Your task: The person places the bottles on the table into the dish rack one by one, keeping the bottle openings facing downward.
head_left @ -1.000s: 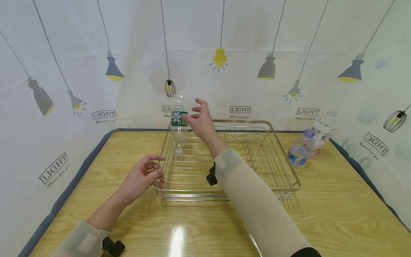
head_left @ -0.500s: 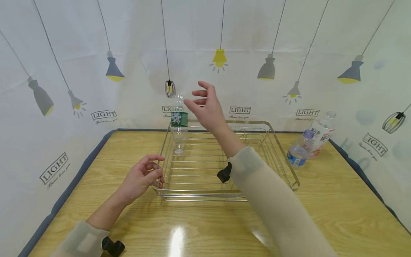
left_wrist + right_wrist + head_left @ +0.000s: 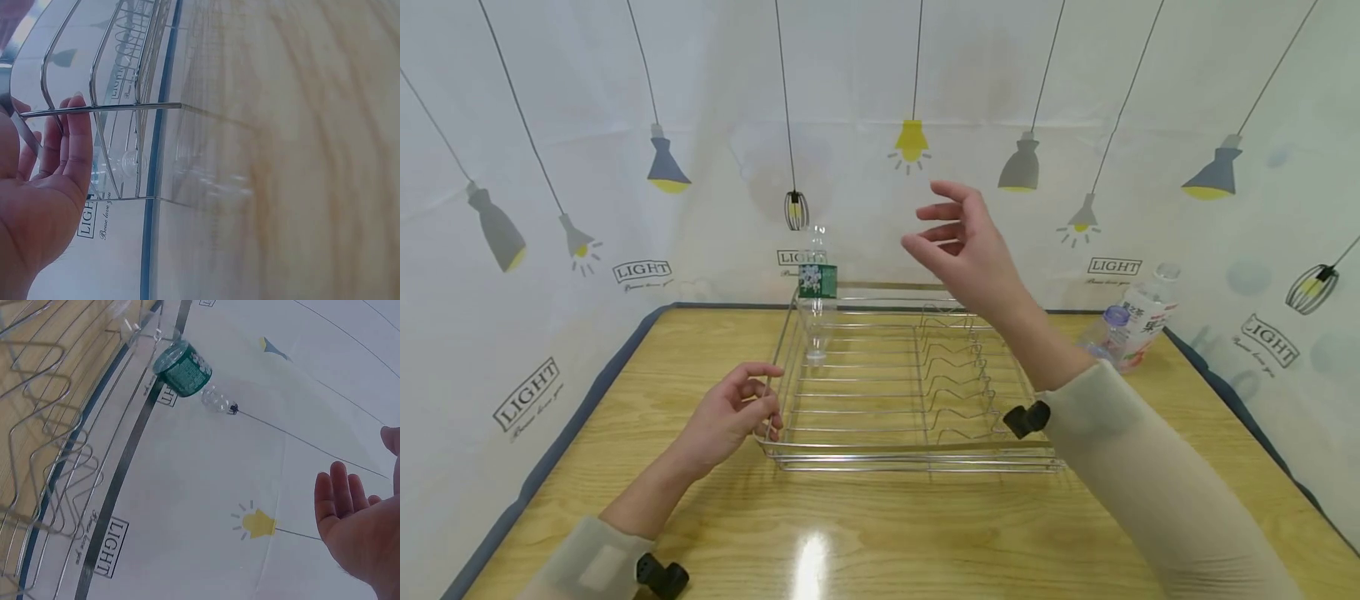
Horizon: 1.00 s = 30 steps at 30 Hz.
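Observation:
A metal wire dish rack (image 3: 880,450) stands on the wooden table. At its left side my left hand (image 3: 726,421) holds the rack's frame; in the left wrist view the fingers (image 3: 78,140) reach in behind the wires. A clear plastic bottle with a green label (image 3: 817,282) stands upside down in the rack's back left part, its narrow neck among the bottom wires. My right hand (image 3: 973,250) is raised above the back of the rack, to the right of the bottle. Its fingers are loosely bent, with nothing between them.
Behind the rack's right side stand a small clear bottle with a purple cap (image 3: 1115,318) and a larger bottle with a white label (image 3: 1150,317). The right forearm partly covers the small one. Wavy wire dividers (image 3: 955,375) line the rack's right half. A lamp-print cloth (image 3: 865,183) hangs behind.
My right hand has drawn away from the green-labelled bottle, upward and then to the right. The bottle stays standing in the rack. My left hand has kept its place.

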Motion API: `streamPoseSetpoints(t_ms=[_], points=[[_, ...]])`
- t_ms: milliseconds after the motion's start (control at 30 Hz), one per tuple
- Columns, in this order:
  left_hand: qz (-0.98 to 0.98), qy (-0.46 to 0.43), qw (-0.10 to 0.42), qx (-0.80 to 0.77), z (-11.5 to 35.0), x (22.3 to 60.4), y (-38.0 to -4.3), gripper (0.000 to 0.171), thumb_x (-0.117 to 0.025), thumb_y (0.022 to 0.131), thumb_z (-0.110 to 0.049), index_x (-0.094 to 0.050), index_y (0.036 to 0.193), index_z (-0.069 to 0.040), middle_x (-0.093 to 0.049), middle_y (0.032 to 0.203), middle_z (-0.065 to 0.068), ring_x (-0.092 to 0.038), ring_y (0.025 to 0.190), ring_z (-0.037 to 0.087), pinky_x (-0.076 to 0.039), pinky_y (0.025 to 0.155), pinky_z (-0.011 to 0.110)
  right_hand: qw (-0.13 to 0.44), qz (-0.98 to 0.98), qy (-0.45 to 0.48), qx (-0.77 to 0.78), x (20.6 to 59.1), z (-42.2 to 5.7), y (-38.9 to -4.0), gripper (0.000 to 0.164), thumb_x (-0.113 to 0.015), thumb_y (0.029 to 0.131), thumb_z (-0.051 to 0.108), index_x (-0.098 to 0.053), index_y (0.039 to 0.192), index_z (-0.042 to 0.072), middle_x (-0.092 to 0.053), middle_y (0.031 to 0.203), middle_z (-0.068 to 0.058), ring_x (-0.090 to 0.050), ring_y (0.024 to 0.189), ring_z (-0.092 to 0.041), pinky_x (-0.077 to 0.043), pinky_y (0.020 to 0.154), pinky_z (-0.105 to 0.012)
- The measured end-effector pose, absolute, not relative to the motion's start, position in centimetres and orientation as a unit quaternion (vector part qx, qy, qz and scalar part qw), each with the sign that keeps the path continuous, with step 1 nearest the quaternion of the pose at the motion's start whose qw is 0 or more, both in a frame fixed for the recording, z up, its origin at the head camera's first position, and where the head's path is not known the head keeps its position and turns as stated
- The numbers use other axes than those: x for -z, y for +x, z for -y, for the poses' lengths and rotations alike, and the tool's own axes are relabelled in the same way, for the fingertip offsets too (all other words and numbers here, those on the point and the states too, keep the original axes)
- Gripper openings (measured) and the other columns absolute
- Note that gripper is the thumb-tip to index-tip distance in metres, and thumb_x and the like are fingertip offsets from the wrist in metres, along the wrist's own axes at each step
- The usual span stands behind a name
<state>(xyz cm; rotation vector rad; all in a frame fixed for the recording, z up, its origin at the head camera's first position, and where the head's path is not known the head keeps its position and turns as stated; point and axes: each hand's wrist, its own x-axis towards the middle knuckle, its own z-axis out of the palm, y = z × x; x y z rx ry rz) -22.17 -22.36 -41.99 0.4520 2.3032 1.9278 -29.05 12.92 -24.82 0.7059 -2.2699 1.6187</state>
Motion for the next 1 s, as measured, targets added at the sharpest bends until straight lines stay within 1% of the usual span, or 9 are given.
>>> streamPoseSetpoints(t_ms=[133, 333, 467, 567, 633, 700, 800, 933, 1000], points=[[-0.761, 0.146, 0.051, -0.63, 22.5, 42.0, -22.1, 0.043, -0.06, 0.111, -0.006, -0.046, 0.151, 0.004, -0.063, 0.102, 0.013, -0.074, 0.086, 0.017, -0.07, 0.075, 0.039, 0.134, 0.799, 0.235, -0.537, 25.1, -15.7, -28.2, 0.07, -0.075, 0.105, 0.02, -0.038, 0.164, 0.016, -0.062, 0.145, -0.011, -0.067, 0.12, -0.019, -0.057, 0.101, -0.023], [-0.759, 0.147, 0.047, -0.633, 22.5, 42.2, -22.0, 0.041, -0.059, 0.111, -0.006, -0.048, 0.15, 0.002, -0.063, 0.101, 0.011, -0.073, 0.086, 0.017, -0.07, 0.075, 0.039, 0.146, 0.834, 0.201, -0.492, 25.7, -20.3, -26.7, 0.068, -0.074, 0.107, 0.022, -0.039, 0.165, 0.018, -0.061, 0.145, -0.007, -0.066, 0.118, -0.009, -0.057, 0.095, -0.015], [-0.758, 0.145, 0.049, -0.634, 22.5, 42.2, -22.2, 0.039, -0.06, 0.111, -0.007, -0.049, 0.149, -0.001, -0.064, 0.1, 0.01, -0.073, 0.086, 0.018, -0.07, 0.075, 0.04, 0.182, 0.845, 0.181, -0.469, 26.4, -24.2, -26.5, 0.061, -0.073, 0.107, 0.02, -0.046, 0.161, 0.015, -0.062, 0.138, 0.006, -0.064, 0.116, -0.001, -0.053, 0.094, -0.009], [-0.758, 0.146, 0.051, -0.634, 22.4, 42.2, -22.4, 0.041, -0.061, 0.111, -0.008, -0.048, 0.149, 0.0, -0.065, 0.1, 0.01, -0.073, 0.086, 0.019, -0.07, 0.075, 0.041, 0.21, 0.845, 0.156, -0.467, 27.1, -27.4, -26.6, 0.053, -0.073, 0.107, 0.019, -0.052, 0.156, 0.017, -0.061, 0.132, 0.018, -0.064, 0.114, 0.003, -0.052, 0.092, -0.006], [-0.756, 0.148, 0.051, -0.635, 22.5, 42.3, -22.4, 0.042, -0.061, 0.111, -0.007, -0.047, 0.15, 0.002, -0.065, 0.1, 0.011, -0.073, 0.085, 0.019, -0.07, 0.075, 0.041, 0.222, 0.84, 0.136, -0.477, 27.5, -29.6, -26.8, 0.049, -0.073, 0.107, 0.018, -0.056, 0.153, 0.02, -0.061, 0.131, 0.021, -0.064, 0.115, 0.003, -0.052, 0.091, -0.004], [-0.755, 0.15, 0.051, -0.636, 22.5, 42.4, -22.4, 0.042, -0.06, 0.111, -0.006, -0.046, 0.15, 0.004, -0.064, 0.099, 0.011, -0.073, 0.085, 0.018, -0.07, 0.074, 0.041, 0.233, 0.833, 0.118, -0.488, 27.9, -31.7, -26.9, 0.045, -0.074, 0.106, 0.018, -0.06, 0.149, 0.023, -0.061, 0.132, 0.022, -0.063, 0.116, 0.003, -0.052, 0.091, -0.004], [-0.752, 0.152, 0.049, -0.64, 22.5, 42.4, -22.4, 0.041, -0.06, 0.111, -0.005, -0.047, 0.149, 0.003, -0.064, 0.098, 0.011, -0.073, 0.085, 0.018, -0.07, 0.074, 0.041, 0.235, 0.795, 0.103, -0.55, 28.4, -34.7, -27.2, 0.04, -0.075, 0.105, 0.014, -0.067, 0.143, 0.023, -0.064, 0.132, 0.018, -0.062, 0.117, 0.001, -0.053, 0.091, -0.003], [-0.749, 0.154, 0.048, -0.643, 22.5, 42.4, -22.4, 0.04, -0.06, 0.111, -0.006, -0.048, 0.148, 0.003, -0.065, 0.098, 0.009, -0.073, 0.085, 0.017, -0.069, 0.074, 0.04, 0.233, 0.729, 0.079, -0.639, 29.2, -37.9, -27.1, 0.04, -0.078, 0.101, 0.008, -0.071, 0.139, 0.017, -0.067, 0.129, 0.013, -0.062, 0.116, -0.001, -0.052, 0.09, -0.002], [-0.748, 0.155, 0.048, -0.644, 22.4, 42.4, -22.4, 0.039, -0.059, 0.112, -0.006, -0.048, 0.148, 0.002, -0.065, 0.098, 0.009, -0.073, 0.085, 0.017, -0.069, 0.074, 0.039, 0.234, 0.718, 0.055, -0.653, 29.7, -39.1, -27.2, 0.041, -0.079, 0.101, 0.009, -0.071, 0.14, 0.018, -0.067, 0.127, 0.014, -0.062, 0.115, 0.0, -0.051, 0.09, -0.001]])
